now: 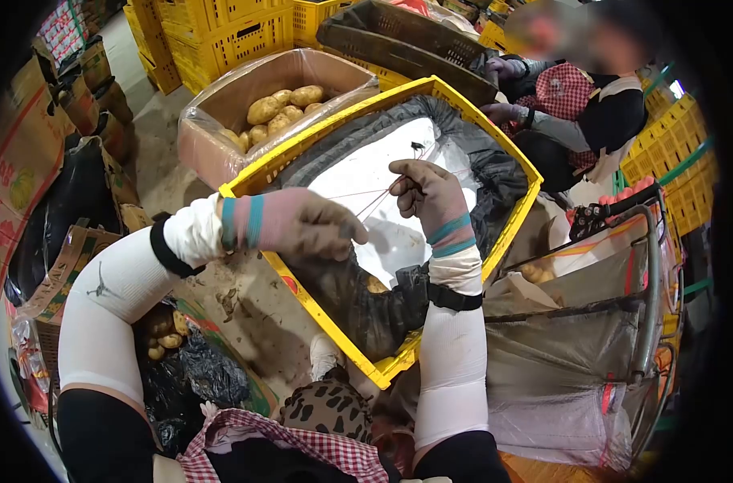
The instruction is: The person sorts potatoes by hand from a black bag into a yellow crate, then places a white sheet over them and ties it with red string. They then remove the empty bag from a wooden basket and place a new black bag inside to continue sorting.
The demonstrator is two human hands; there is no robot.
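Your right hand (424,191), gloved, is closed in a pinch on a thin string (373,203) above the middle of the yellow crate (511,161). Your left hand (306,224), also gloved, is closed around the near end of the same string, over the crate's left rim. The string runs taut between the two hands. A small dark item hangs just above the right hand; it is too small to identify.

The crate is tilted, its near corner low toward you. It is lined with a dark bag (374,310) that opens onto a white inner sheet (358,173). One potato (376,285) shows at the liner's near edge.

Beyond the crate's far left rim stands a cardboard box (221,137), wrapped in clear film, holding potatoes (282,109). Stacked yellow crates (221,36) stand behind it. On the floor at your left lie black bags (193,374) and loose potatoes (163,342). A second person (580,109) works past the crate's far right corner, both hands on a dark crate (398,36). A metal-framed cart (644,282) stands to your right.
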